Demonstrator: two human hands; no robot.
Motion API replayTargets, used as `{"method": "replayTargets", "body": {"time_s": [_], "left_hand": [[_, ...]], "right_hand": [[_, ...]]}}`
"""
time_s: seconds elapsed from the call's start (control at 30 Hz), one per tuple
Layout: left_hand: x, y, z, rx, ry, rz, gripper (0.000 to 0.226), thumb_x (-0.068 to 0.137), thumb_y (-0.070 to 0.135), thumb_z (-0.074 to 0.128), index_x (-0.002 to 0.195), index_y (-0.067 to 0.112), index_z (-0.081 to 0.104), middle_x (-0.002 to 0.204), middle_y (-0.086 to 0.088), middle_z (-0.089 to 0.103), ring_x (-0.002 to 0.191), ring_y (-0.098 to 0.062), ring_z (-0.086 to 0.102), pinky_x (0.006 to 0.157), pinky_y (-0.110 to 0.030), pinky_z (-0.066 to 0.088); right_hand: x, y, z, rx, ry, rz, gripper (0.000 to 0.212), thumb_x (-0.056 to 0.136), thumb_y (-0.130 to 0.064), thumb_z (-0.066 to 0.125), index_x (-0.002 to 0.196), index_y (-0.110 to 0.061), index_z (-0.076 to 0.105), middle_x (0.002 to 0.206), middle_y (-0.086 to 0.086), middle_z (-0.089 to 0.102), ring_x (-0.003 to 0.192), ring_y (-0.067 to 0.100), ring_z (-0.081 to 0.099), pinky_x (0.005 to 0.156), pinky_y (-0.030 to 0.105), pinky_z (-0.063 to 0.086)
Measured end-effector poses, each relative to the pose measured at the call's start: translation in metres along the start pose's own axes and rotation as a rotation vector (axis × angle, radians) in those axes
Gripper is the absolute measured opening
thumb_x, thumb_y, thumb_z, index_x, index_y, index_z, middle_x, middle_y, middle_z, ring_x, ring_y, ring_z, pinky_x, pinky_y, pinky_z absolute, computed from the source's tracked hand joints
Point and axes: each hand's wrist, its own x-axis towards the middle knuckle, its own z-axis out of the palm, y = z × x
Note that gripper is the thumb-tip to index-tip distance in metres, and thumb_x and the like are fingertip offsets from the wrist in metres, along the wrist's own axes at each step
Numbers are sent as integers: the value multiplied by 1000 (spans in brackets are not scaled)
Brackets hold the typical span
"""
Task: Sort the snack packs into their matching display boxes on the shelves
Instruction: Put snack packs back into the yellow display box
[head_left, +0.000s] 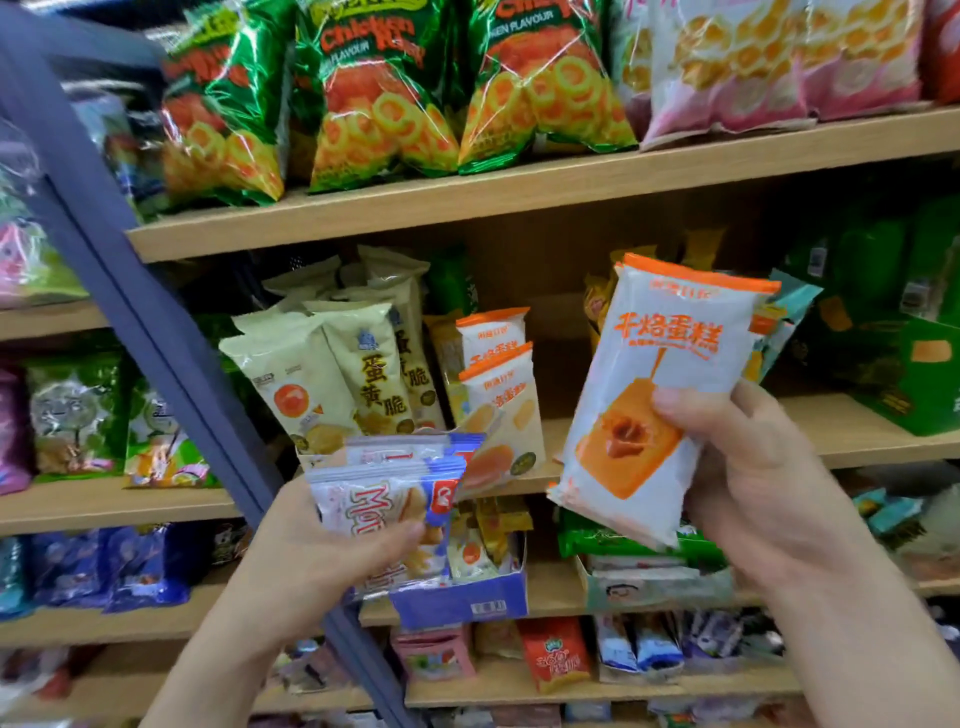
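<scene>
**Now, a pack in each hand before the shelves**

Up at about three o'clock in the view, the right hand (753, 467) grips an orange-and-white cake pack (660, 395). The thumb lies across the printed front and the fingers curl behind. The pack is held upright, tilted slightly to one o'clock, in front of the middle shelf (883, 441) and clear of it.

At seven o'clock, the left hand (311, 551) holds a stack of white-and-blue packs (384, 493) with red lettering. Its thumb presses on the front pack and its fingers are hidden behind the stack.

Between the hands, toward twelve o'clock from the stack, two matching orange-topped packs (496, 364) stand upright on the middle shelf. Just at their nine o'clock side is a cluster of cream egg-yolk packs (353, 374). The bases of both groups are hidden by the held stack.

One shelf lower, at six o'clock, a blue display box (467, 603) holds small yellow packs (488, 540). At its three o'clock side, a pale box (649, 587) has green packs (623, 540) on top.

Along the top shelf (519, 192), green chicken-ring bags (374, 93) stand at eleven to twelve o'clock and pink-and-white bags (727, 67) at one o'clock. A green carton (914, 379) sits at the far three o'clock edge. A blue-grey post (130, 291) runs diagonally from ten o'clock down toward six, with more blurred snack shelves beyond it.
</scene>
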Motion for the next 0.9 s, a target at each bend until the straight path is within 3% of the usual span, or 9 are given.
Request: {"method": "replayTargets", "body": {"time_s": [0.1, 0.2, 0.3, 0.37, 0.43, 0.53, 0.7, 0.8, 0.9], "left_hand": [[2, -4, -13, 292, 2, 65, 46, 67, 7, 89, 103, 30, 73, 120, 12, 65, 106, -8, 65, 77, -19, 54], [-1, 1, -26, 467, -71, 114, 45, 63, 18, 93, 97, 41, 73, 125, 32, 48, 121, -2, 55, 85, -24, 55], [-4, 7, -34, 438, -76, 128, 46, 62, 18, 93, 96, 40, 74, 121, 31, 52, 120, 2, 54, 81, -15, 53], [-4, 7, -43, 465, -78, 197, 41, 60, 32, 91, 98, 38, 74, 124, 28, 52, 126, 6, 47, 82, -11, 49], [-1, 7, -48, 543, -87, 269, 43, 62, 45, 85, 102, 37, 72, 131, 20, 52, 134, 2, 41, 92, -17, 48], [8, 6, -49, 600, -91, 323, 43, 66, 48, 82, 105, 38, 69, 130, 10, 56, 141, -4, 33, 102, -31, 43], [19, 6, -48, 630, -130, 323, 44, 66, 47, 81, 107, 36, 69, 135, 11, 51, 139, -5, 35, 104, -33, 42], [20, 4, -48, 663, -110, 337, 45, 66, 47, 82, 108, 36, 68, 138, 15, 45, 134, -3, 40, 100, -19, 42], [23, 5, -49, 695, -41, 377, 49, 65, 38, 89, 108, 40, 66, 143, 13, 38, 132, 2, 38, 98, -8, 37]], "right_hand": [[21, -10, 40, 60, -132, -103, 44, 69, -7, 68, 113, -13, 63, 97, 2, 76, 86, 18, 74, 69, 33, 59], [47, -8, 82, 36, -227, -189, 47, 71, -2, 71, 117, -6, 60, 101, 9, 74, 90, 21, 72, 76, 38, 60], [73, 10, 112, -76, -209, -256, 60, 73, 10, 76, 127, -3, 51, 111, 13, 69, 95, 20, 71, 74, 33, 59], [87, 28, 122, -166, -190, -269, 69, 74, 13, 76, 133, -7, 46, 114, 5, 66, 96, 8, 69, 73, 26, 58], [97, 45, 122, -323, -181, -298, 79, 73, 5, 82, 137, -18, 43, 119, -4, 64, 105, 2, 65, 83, 28, 58], [103, 63, 116, -598, -180, -343, 88, 70, -13, 88, 142, -24, 38, 129, -10, 58, 118, 2, 57, 97, 30, 53], [105, 75, 112, -910, -193, -378, 91, 64, -32, 92, 136, -33, 35, 130, -11, 54, 119, 11, 54, 96, 42, 52], [110, 69, 110, -1116, -232, -325, 103, 61, -41, 92, 141, -36, 26, 136, -7, 50, 120, 16, 53, 95, 44, 52], [115, 53, 105, -1183, -446, -190, 115, 65, -34, 91, 147, -49, 12, 144, -3, 45, 123, 19, 53, 95, 43, 53]]}}
